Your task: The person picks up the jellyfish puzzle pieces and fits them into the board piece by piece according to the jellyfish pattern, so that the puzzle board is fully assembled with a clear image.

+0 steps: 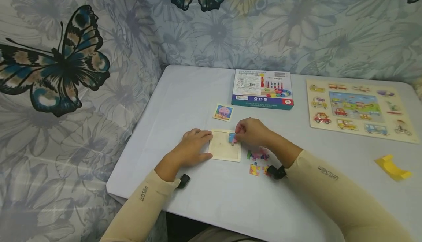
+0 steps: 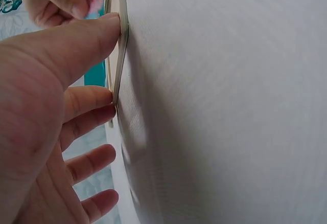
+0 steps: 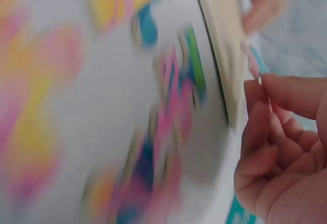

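A shallow wooden puzzle tray (image 1: 222, 151) lies on the white table in front of me. My left hand (image 1: 191, 148) rests at its left side, thumb and fingertips touching the edge, the fingers fairly straight in the left wrist view. Between thumb and fingertips, my right hand (image 1: 253, 133) pinches a blue and pink puzzle piece (image 1: 232, 138) over the tray's upper right part. Loose puzzle pieces (image 1: 254, 169) in pink, yellow and blue lie right of the tray, several of them bunched together under the right forearm; they are blurred in the right wrist view.
Behind the tray lies a small square picture (image 1: 223, 112) of a pink figure. A bead-set box (image 1: 262, 101) stands farther back. On the right are a vehicle puzzle board (image 1: 356, 125) and a curved yellow block (image 1: 393, 167). Butterfly-patterned cloth (image 1: 217, 37) hangs behind the table.
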{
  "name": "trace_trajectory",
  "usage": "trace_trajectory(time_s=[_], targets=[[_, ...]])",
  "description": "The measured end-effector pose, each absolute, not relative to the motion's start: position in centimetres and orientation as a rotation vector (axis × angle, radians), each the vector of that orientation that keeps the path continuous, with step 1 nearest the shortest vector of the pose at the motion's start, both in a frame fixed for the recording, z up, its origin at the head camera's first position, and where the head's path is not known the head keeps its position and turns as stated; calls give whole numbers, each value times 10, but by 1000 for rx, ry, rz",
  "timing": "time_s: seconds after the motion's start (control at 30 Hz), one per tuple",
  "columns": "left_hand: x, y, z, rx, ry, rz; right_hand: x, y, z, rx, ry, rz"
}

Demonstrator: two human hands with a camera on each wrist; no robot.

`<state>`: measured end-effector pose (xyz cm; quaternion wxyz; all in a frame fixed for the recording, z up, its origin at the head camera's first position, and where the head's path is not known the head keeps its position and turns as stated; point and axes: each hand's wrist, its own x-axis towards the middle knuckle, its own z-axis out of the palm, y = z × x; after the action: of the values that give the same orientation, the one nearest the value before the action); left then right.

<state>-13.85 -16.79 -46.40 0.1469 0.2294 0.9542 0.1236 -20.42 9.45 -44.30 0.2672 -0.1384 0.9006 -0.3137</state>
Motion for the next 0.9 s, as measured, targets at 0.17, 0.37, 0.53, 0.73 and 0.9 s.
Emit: trace_trajectory(time_s=[0.17,0.37,0.53,0.73,0.9], targets=[[-140,-169,-465,680,2742,342,-205,57,-452,-428,2495,-743],[-142,-168,-461,726,2729,295,-211,39,-457,-512,2562,-668],[-143,-166,-457,725,2691,256,-215,35,-457,-488,2549,-684],[-143,-164,-456,711,2675,241,-219,36,-455,-459,2521,-703],[-144,-163,-455,705,2678,234,-221,35,-459,-467,2528,-702]])
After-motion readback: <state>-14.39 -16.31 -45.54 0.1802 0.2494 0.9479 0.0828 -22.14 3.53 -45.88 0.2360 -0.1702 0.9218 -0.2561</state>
